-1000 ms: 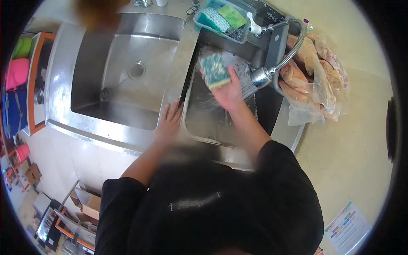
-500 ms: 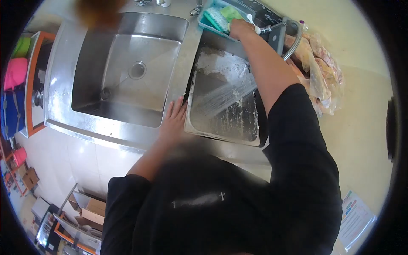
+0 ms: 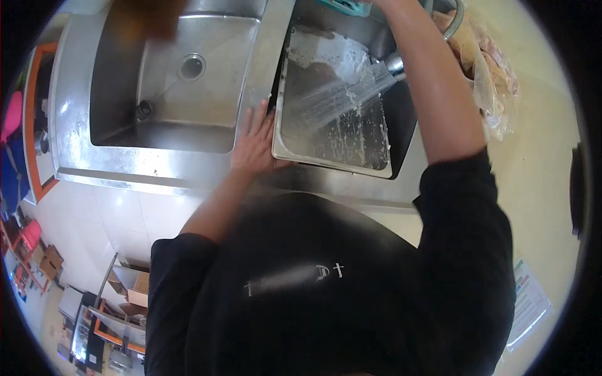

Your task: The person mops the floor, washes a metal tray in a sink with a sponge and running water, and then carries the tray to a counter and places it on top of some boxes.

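Observation:
My left hand (image 3: pixel 253 147) lies with its fingers spread on the steel divider between two sinks. Its thumb side is against the near left corner of a metal tray (image 3: pixel 332 161). The tray sits tilted in the right sink, with foam and pale residue on its bottom. Water fans across it from a silver spray head (image 3: pixel 394 64), partly hidden behind my right forearm (image 3: pixel 433 81). My right hand is cut off by the top edge, close to a teal tub (image 3: pixel 351 7) of which only the near edge shows.
The left sink (image 3: pixel 188 106) has a round drain (image 3: pixel 191 67). A metal hose (image 3: pixel 456 22) curves at upper right beside bagged items in clear plastic (image 3: pixel 492 69). Shelving with an orange frame (image 3: pixel 32 125) stands at left. A blurred brown shape hangs at top left.
The camera view has shifted, so the sinks sit higher. My right hand, earlier at the tub with sponges, has left the view. The spray head now shows; my left hand stays by the tray.

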Demonstrator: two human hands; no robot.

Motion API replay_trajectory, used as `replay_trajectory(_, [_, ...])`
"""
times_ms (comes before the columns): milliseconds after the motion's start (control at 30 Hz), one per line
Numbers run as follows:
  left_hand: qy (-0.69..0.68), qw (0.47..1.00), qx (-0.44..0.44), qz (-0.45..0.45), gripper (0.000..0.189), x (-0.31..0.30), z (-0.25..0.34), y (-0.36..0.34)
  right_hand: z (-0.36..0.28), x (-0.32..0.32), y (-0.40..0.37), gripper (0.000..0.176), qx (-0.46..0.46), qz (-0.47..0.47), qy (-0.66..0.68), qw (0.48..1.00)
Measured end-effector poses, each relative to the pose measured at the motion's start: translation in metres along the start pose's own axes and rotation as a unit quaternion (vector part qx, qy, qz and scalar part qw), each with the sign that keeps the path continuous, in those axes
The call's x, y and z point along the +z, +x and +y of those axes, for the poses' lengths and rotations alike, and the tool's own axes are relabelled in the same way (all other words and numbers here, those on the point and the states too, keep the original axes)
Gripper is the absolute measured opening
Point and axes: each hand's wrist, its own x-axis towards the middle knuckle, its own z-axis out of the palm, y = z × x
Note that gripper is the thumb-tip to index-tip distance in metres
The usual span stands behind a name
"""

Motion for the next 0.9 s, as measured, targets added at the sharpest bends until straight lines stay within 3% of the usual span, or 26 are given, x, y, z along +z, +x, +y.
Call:
replay_trajectory(100, [-0.001,1.0,-0.002,-0.004,0.109,0.0,0.001,0.001,-0.034,0.03,-0.1,0.041,-0.068,-0.019,0.26,0.963])
replay_trajectory(133, [-0.006,1.0,-0.003,-0.007,0.108,0.0,0.001,0.001,-0.039,0.074,-0.12,0.058,-0.144,0.05,0.291,0.944])
replay_trajectory(233, [-0.003,0.999,0.004,-0.047,0.1,-0.006,0.003,-0.001,-0.074,0.148,-0.181,0.051,-0.191,-0.048,0.449,0.872])
replay_trajectory(300, [0.05,0.998,0.03,0.005,0.095,0.018,-0.006,-0.004,-0.089,0.182,-0.21,0.048,-0.244,0.014,0.441,0.863])
replay_trajectory(333, [0.073,0.996,0.049,0.032,0.092,0.028,-0.008,-0.003,-0.089,0.184,-0.225,0.047,-0.221,0.015,0.441,0.87])
replay_trajectory(433, [-0.054,0.996,0.017,0.069,0.089,0.001,0.006,-0.001,-0.069,0.196,-0.26,0.044,-0.149,0.015,0.413,0.899])
replay_trajectory(467, [-0.112,0.986,0.011,0.124,0.09,-0.003,0.012,-0.002,-0.046,0.208,-0.276,0.044,-0.126,0.008,0.387,0.913])
replay_trajectory(500, [-0.073,0.991,0.021,0.112,0.091,-0.002,0.013,0.003,-0.021,0.213,-0.288,0.043,-0.107,0.001,0.359,0.927])
replay_trajectory(633, [0.001,0.995,0.034,0.089,0.092,-0.004,0.015,0.001,0.086,0.181,-0.322,0.045,-0.021,-0.215,0.17,0.961])
replay_trajectory(733, [-0.001,0.994,0.034,0.102,0.092,0.0,0.011,0.004,0.074,0.219,-0.342,0.048,0.005,-0.101,0.24,0.966])
replay_trajectory(833, [0.0,0.995,0.032,0.091,0.091,0.004,0.011,-0.001,0.001,0.212,-0.331,0.048,-0.038,0.062,0.273,0.959])
replay_trajectory(900, [-0.003,0.995,0.036,0.098,0.091,0.005,0.009,0.0,0.015,0.22,-0.339,0.047,0.002,0.008,0.277,0.961])
